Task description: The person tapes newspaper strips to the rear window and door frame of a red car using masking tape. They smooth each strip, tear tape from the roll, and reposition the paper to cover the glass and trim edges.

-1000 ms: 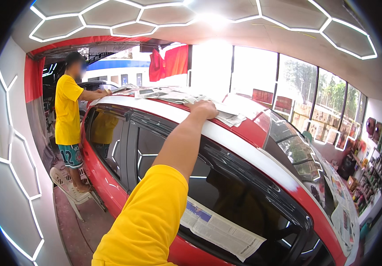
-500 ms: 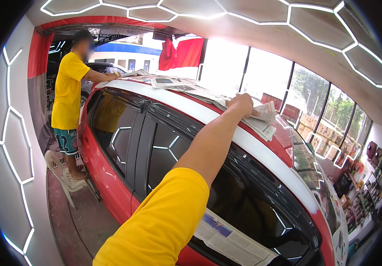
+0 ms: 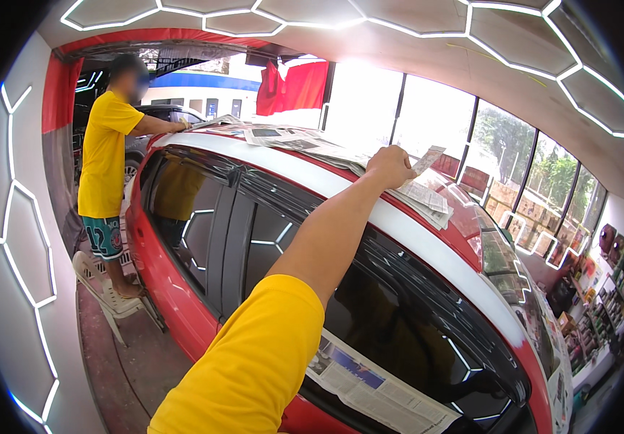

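My left hand (image 3: 390, 168) reaches over the edge of a red car's roof, its bare forearm coming out of a yellow sleeve. Its fingers are closed on a newspaper sheet (image 3: 428, 160), whose narrow raised edge stands up beside them. Under that, more newspaper (image 3: 425, 201) lies over the white strip (image 3: 297, 165) along the roof side. Other sheets (image 3: 294, 139) cover the roof farther back. A separate newspaper (image 3: 377, 383) runs along the lower side window; what holds it is hidden. My right hand is out of the picture.
At the far left a person in a yellow shirt (image 3: 106, 155) stands on a white plastic chair (image 3: 113, 304), hands at the rear of the roof. A panelled wall (image 3: 26, 253) borders the narrow floor on the left. Shelves with bottles (image 3: 598, 318) stand at the far right.
My left hand has lifted slightly and tilted, and the newspaper edge beside it now stands up as a narrow strip. The view has shifted a little.
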`<state>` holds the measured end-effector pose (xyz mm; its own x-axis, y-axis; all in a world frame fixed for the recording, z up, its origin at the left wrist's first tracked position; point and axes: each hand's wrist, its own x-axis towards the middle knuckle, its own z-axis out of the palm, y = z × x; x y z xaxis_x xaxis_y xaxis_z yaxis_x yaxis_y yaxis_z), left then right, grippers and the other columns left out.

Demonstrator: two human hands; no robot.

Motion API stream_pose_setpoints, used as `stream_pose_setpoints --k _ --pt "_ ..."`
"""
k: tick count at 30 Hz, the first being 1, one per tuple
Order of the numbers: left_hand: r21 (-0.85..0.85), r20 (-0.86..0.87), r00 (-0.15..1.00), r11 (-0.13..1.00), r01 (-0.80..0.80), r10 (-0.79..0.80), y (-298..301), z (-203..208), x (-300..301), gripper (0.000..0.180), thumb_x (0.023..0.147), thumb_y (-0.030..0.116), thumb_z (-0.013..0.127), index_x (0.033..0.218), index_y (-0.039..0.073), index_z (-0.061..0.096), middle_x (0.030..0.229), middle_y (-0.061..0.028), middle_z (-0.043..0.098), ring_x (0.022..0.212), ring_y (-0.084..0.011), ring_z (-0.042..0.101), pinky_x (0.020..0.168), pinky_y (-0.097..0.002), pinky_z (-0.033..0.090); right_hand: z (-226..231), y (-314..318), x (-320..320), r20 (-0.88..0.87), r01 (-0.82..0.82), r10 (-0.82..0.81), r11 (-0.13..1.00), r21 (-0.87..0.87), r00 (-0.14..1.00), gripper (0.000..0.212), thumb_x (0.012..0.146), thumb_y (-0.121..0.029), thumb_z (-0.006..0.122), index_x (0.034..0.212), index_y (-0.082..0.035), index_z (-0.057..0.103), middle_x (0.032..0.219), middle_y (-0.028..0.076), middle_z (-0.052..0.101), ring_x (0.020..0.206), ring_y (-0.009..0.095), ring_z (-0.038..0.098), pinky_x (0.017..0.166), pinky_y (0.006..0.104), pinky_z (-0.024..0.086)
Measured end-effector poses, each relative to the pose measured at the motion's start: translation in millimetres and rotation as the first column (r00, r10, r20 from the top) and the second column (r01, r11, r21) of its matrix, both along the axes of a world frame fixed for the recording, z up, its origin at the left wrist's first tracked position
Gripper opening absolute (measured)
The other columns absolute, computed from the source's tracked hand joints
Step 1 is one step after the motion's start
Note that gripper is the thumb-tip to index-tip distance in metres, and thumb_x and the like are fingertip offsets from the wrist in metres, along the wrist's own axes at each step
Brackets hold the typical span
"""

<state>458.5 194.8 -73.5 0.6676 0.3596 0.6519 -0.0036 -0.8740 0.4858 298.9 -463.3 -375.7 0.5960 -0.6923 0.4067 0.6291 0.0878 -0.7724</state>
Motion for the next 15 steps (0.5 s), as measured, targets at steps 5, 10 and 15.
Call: stream_pose_setpoints --k 5,10,15 --pt "-0.003 0.239 0.969 0.998 0.059 -0.056 4 -4 11 0.018 0.090 0.021 0.084 0.099 0.006 0.077 0.098 -0.0135 0.080 0.094 -0.0302 0.077 0.086 -0.0431 0.060 -3 1 4 -0.018 -0.016 0.016 1.000 -0.020 1.000 0.062 0.099 -0.029 0.061 0.147 0.007 0.048 0.076 0.006 0.055 0.052 0.014 0.051 0.050 0.0282 0.044" --pt "0.030 0.706 0.704 0.990 -0.138 0.077 -27 17 -5 0.011 0.090 0.011 0.080 0.099 0.009 0.073 0.103 -0.0111 0.076 0.102 -0.0337 0.070 0.090 -0.0480 0.052 -3 -7 5 -0.016 0.004 -0.006 0.995 -0.100 1.000 0.069 0.101 -0.040 0.061 0.148 0.009 0.046 0.071 0.005 0.053 0.051 0.014 0.051 0.052 0.0292 0.048" --pt "0.278 0.884 0.439 0.935 -0.222 -0.159 -72 31 -27 0.019 0.083 0.002 0.078 0.096 0.011 0.069 0.106 -0.0082 0.072 0.113 -0.0347 0.064 0.101 -0.0502 0.044 9 -18 23 0.083 0.198 -0.180 0.870 -0.451 0.980 0.066 0.101 -0.044 0.068 0.142 0.005 0.053 0.079 0.005 0.059 0.065 0.020 0.057 0.063 0.0360 0.053"
